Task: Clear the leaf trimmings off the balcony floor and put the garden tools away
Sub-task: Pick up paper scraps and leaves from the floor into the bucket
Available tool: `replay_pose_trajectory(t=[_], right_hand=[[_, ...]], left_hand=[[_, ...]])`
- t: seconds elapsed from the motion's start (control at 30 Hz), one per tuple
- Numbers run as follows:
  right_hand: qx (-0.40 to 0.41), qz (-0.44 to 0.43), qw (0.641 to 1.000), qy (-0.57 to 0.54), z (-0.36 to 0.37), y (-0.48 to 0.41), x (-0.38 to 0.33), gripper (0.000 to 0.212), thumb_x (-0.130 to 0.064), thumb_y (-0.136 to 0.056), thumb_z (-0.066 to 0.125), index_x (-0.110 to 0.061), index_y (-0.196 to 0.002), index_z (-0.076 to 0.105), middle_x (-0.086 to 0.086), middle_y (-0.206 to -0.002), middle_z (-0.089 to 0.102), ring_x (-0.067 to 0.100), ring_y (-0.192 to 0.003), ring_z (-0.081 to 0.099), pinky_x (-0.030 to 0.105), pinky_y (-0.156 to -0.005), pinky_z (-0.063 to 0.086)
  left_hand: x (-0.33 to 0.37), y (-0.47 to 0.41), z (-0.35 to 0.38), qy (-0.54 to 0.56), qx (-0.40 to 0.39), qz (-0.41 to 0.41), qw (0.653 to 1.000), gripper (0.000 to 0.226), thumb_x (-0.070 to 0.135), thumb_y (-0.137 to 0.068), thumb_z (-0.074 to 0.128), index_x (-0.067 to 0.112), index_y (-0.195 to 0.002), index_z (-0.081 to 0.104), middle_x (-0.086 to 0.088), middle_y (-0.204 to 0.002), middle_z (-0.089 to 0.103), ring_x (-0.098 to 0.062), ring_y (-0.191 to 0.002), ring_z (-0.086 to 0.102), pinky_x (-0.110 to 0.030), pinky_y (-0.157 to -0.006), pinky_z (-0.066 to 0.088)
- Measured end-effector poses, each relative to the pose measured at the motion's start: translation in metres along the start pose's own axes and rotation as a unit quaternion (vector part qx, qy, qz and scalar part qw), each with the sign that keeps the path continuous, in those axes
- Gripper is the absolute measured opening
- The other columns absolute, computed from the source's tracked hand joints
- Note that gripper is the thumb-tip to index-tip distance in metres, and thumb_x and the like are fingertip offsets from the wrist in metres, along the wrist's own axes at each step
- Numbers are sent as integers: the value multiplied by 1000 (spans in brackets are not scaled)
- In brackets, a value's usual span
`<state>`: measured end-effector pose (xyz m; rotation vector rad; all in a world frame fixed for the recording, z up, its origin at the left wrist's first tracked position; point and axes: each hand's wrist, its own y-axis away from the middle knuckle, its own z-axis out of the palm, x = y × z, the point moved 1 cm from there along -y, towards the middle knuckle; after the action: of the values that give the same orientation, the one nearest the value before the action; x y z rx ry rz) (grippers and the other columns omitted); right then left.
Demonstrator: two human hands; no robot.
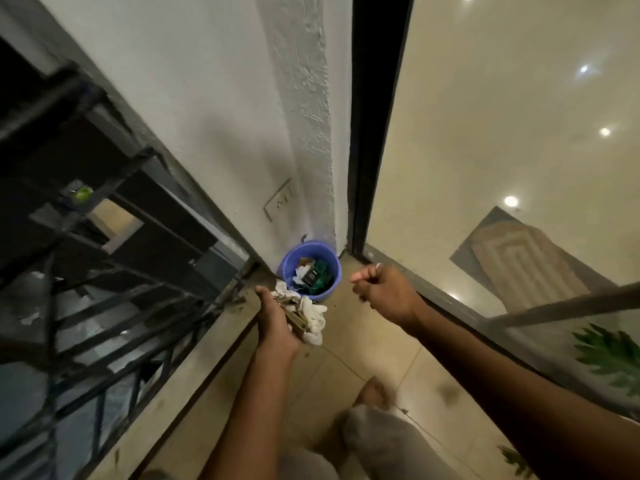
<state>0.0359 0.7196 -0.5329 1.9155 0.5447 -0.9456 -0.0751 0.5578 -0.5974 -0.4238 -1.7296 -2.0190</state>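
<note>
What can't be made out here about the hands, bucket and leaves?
1. Head view: what the left hand grips inside the crumpled white cloth bundle; cloth and fingers cover it.
2. Head view: contents of the round blue plastic bucket; too small, jumbled.
3. Head view: whether the curled right hand pinches anything; fingers hide the palm.
4. Head view: green leaves, cut off by the right edge.

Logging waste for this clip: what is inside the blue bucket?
The bucket holds white scraps, a black packet and green pieces. Anything under them, and the bucket's bottom, is covered.
</note>
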Motion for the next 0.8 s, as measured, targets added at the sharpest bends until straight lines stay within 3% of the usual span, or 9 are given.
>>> replay_pose_trajectory(t=[0.07, 0.17, 0.23, 0.37, 0.47, 0.57, 0.63, 0.7, 0.8], right_hand=[[-8, 18, 1000, -2, 10, -50, 25, 11, -12, -98, 59, -13, -93, 68, 6, -88, 69, 14, -79, 63, 25, -67, 49], [4, 55, 998, -7, 36, -123, 71, 12, -16, -100, 57, -13, -96, 68, 8, -93, 70, 17, -82, 64, 24, -66, 47], [11, 76, 997, -16, 55, -162, 105, 14, -16, -101, 55, -16, -96, 68, 8, -93, 71, 17, -81, 65, 23, -65, 48], [16, 123, 992, -31, 86, -221, 164, 17, -10, -99, 53, -18, -96, 68, 7, -94, 71, 14, -80, 65, 18, -62, 48], [29, 151, 987, -49, 108, -249, 195, 18, -7, -97, 54, -18, -98, 69, 9, -94, 72, 16, -80, 65, 22, -64, 50], [38, 176, 981, -69, 127, -264, 212, 18, -6, -95, 55, -16, -100, 69, 11, -97, 72, 16, -79, 64, 23, -64, 50], [44, 185, 979, -77, 136, -272, 219, 17, -5, -96, 55, -15, -100, 68, 13, -96, 72, 15, -77, 63, 22, -62, 49], [46, 187, 977, -88, 141, -276, 221, 17, -5, -96, 54, -15, -99, 68, 12, -94, 72, 15, -76, 62, 19, -58, 49], [53, 184, 976, -105, 143, -278, 221, 17, -5, -96, 55, -15, -98, 67, 6, -89, 71, 13, -75, 61, 16, -58, 47]], left_hand=[[-8, -66, 10, 21, 31, -14, 999, 71, 77, -97, 28, 20, -118, 64, -11, -105, 73, -33, -97, 70, -42, -79, 55], [-29, -173, 24, 45, 77, -18, 996, 76, 77, -97, 33, 16, -135, 58, -9, -113, 72, -27, -92, 70, -34, -66, 53], [-37, -234, 29, 54, 109, -1, 993, 72, 72, -100, 35, 15, -141, 52, -7, -118, 69, -24, -93, 69, -33, -67, 53], [-44, -339, 42, 36, 186, 47, 981, 72, 61, -103, 41, 7, -150, 48, -14, -139, 59, -31, -119, 63, -41, -99, 53], [-45, -389, 52, -4, 220, 128, 967, 57, 43, -108, 45, -1, -143, 53, -10, -131, 60, -23, -113, 60, -21, -84, 46], [-51, -419, 62, -76, 186, 158, 967, 54, 42, -109, 42, 1, -144, 50, -12, -123, 60, -22, -107, 61, -14, -71, 46], [-55, -429, 68, -119, 159, 174, 965, 47, 34, -110, 43, -2, -141, 49, -12, -118, 59, -14, -92, 61, -5, -60, 45], [-55, -436, 70, -183, 142, 208, 950, 40, 26, -110, 45, -7, -130, 54, -12, -110, 60, -3, -79, 57, -7, -61, 47], [-55, -452, 66, -270, 97, 244, 926, 40, 28, -107, 51, -9, -121, 61, -16, -108, 66, -14, -85, 63, -18, -69, 53]])
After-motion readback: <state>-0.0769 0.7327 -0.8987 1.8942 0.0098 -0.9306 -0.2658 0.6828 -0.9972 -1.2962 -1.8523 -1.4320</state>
